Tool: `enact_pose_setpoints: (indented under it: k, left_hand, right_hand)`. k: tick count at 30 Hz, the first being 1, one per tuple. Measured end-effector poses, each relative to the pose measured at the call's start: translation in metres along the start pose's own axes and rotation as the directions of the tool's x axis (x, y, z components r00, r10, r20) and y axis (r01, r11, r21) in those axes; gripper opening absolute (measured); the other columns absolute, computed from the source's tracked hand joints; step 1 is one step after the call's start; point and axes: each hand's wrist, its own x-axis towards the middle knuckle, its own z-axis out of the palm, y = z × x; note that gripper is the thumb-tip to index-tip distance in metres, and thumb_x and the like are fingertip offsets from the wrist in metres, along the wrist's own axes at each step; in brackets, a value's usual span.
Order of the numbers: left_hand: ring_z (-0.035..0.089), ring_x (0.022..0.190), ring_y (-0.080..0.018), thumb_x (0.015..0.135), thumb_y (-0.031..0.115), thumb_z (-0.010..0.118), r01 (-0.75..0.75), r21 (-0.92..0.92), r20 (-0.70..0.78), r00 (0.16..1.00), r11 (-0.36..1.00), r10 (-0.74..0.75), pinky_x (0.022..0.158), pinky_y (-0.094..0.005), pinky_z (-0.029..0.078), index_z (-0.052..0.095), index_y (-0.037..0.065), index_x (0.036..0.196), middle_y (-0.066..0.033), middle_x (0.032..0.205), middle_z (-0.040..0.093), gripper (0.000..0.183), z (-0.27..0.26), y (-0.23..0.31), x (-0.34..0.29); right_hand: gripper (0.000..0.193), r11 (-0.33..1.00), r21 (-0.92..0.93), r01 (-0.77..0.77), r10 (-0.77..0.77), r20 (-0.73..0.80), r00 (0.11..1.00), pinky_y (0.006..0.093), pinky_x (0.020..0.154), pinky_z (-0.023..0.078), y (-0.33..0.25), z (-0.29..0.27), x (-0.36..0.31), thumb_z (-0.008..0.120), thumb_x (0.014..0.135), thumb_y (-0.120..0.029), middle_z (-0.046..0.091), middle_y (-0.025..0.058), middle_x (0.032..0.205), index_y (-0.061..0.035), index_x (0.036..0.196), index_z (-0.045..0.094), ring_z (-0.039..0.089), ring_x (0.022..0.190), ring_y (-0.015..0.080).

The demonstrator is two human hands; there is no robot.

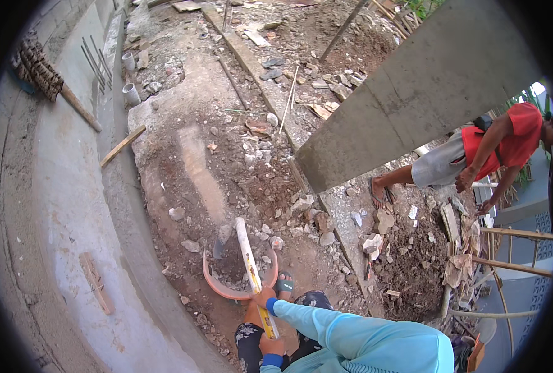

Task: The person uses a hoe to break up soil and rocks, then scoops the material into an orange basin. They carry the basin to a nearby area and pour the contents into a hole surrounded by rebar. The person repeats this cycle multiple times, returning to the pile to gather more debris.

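Observation:
Both my hands are closed round the white and yellow handle of a hoe [249,256]. My right hand [264,297] grips it partway along, and my left hand [271,345] holds it lower, near my knees. The handle's far end lies over an orange-red basin [217,287] on the ground, with dark soil and bits of rubble inside. Beside that end shows a dark blade [219,248], partly covered by a stone; its join to the handle is hard to make out. My sandalled foot [285,283] is at the basin's right side.
A concrete ledge [77,211] runs along the left, bearing a broken wooden piece [96,283]. A leaning stick [123,146] rests there. A slanting concrete column [407,93] rises at right. Beyond it a person in a red shirt [506,140] bends over. Stones and rubble [261,149] cover the ground.

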Motion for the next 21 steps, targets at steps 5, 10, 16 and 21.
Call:
enact_pose_setpoints:
  k: [5,10,16,21]
  left_hand:
    - [0.055,0.039,-0.0266,0.066,-0.004,0.066,-0.021,-0.39,0.009,1.0,0.92,0.026,0.037,-0.0381,0.051,0.053,-0.007,0.08,-0.0136,0.06,0.056,0.019,-0.011,0.016,0.087]
    - [0.056,0.049,-0.0265,0.076,0.007,0.063,0.168,-0.289,0.249,0.964,0.943,-0.095,0.041,-0.0402,0.047,0.053,0.0,0.095,-0.0137,0.067,0.056,0.022,-0.071,0.074,0.192]
    - [0.059,0.068,-0.0265,0.079,0.018,0.065,0.227,-0.155,0.318,0.933,0.962,-0.169,0.05,-0.0369,0.051,0.05,0.007,0.112,-0.0134,0.092,0.058,0.038,-0.087,0.207,0.194]
    - [0.055,0.068,-0.0286,0.086,0.026,0.061,0.081,0.0,0.099,0.992,0.997,-0.081,0.049,-0.0387,0.05,0.051,0.01,0.109,-0.014,0.097,0.055,0.029,-0.127,0.264,0.201]
  right_hand:
    - [0.043,0.874,0.202,0.443,-0.456,0.023,0.89,0.0501,0.085,0.047,0.026,-0.07,-0.024,0.057,0.089,-0.041,0.065,0.026,0.101,-0.0088,0.116,0.057,0.062,0.098,0.0439]
    - [0.027,0.724,0.683,0.095,-0.034,-0.102,0.994,0.0371,0.056,0.055,0.143,-0.182,-0.095,0.056,0.091,-0.029,0.07,0.0101,0.083,-0.0074,0.106,0.063,0.067,0.061,0.0208]
    - [0.045,0.657,0.553,-0.512,0.716,-0.247,0.653,0.0453,0.087,0.052,0.383,-0.126,-0.24,0.052,0.088,-0.04,0.069,0.0186,0.106,-0.0033,0.109,0.068,0.067,0.098,0.035]
    - [0.031,0.252,0.76,-0.599,0.847,0.127,0.517,0.0419,0.075,0.056,0.36,0.018,-0.366,0.052,0.087,-0.025,0.072,0.017,0.092,-0.002,0.085,0.073,0.071,0.078,0.0316]
